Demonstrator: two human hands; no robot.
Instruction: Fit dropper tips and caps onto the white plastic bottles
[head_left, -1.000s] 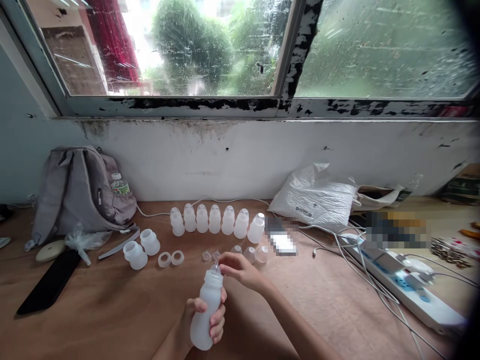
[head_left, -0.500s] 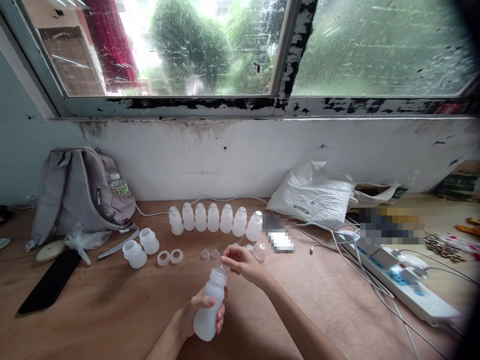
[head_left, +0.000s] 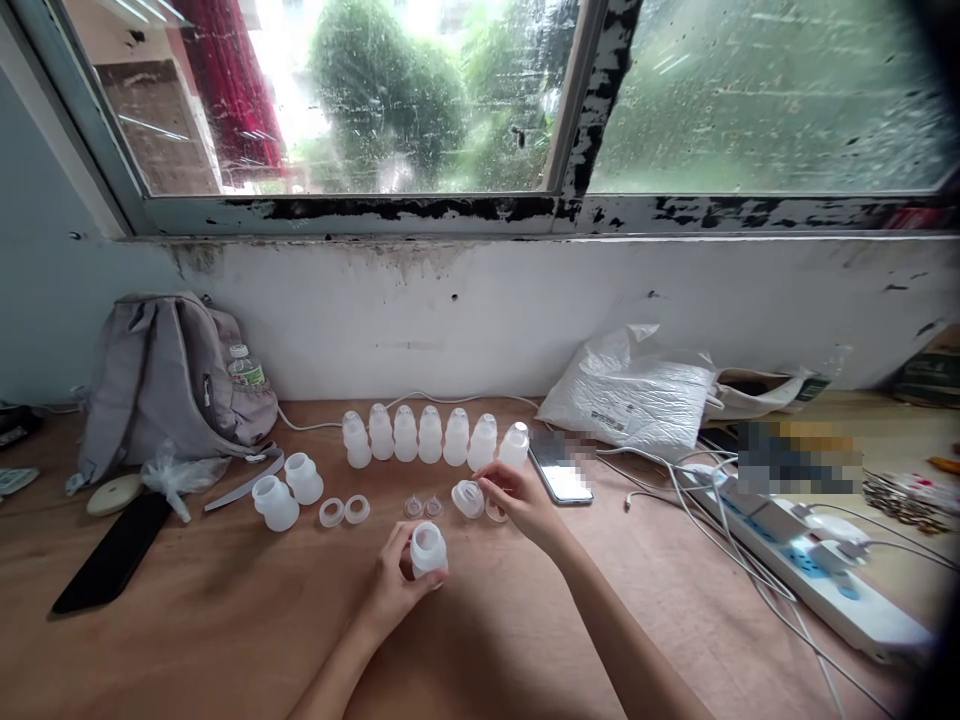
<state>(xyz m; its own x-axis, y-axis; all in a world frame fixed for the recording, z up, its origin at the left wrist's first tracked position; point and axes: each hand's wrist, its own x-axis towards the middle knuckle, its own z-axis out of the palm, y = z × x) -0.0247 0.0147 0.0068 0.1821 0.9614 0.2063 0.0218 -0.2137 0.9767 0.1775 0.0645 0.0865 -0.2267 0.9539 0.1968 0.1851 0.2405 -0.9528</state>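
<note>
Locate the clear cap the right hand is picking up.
In the head view the clear cap is in the right hand's fingertips at table centre, just in front of the row of bottles, right of two small nipples.

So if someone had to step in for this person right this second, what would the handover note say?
Left hand: gripping a white bottle upright on the wooden table, nipple ring on, no clear cap yet.
Right hand: fingers closed on a clear cap, held just above the table, apart from the bottle.
Done: seven capped bottles stand in a row by the wall.
Left: two open bottle bodies, two loose rings and two small nipples lie to the left, unassembled. Another clear cap seems to sit under the right hand, partly hidden.
</note>
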